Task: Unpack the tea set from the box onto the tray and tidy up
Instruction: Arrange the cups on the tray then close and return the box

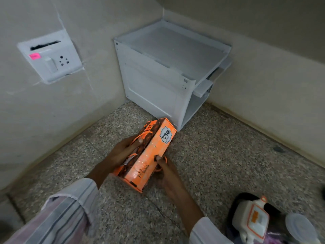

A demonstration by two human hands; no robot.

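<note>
- Nearest, at the lower right corner, a white teapot (250,220) with orange trim sits on a dark tray (235,201); a pale round lid-like piece (299,228) lies just beside it, too blurred to identify.
- Striped sleeves (58,217) run in from the bottom edge on both sides.
- The left hand (121,154) grips the left side of the orange box (149,154), its fingers curled over the box's upper face among the orange ribbon.
- The right hand (167,171) holds the box's right side, thumb pressed on the long orange panel, fingers wrapped beneath with a loop of ribbon near them.
- The box is between the two hands, held above the speckled floor (219,164), tilted, its far end pointing toward the corner of the room.
- Just beyond the box's far end stands a white plastic cabinet (158,81) tucked into the corner.
- On the left wall is a white switch plate (51,57) with a socket and a pink sticker.
</note>
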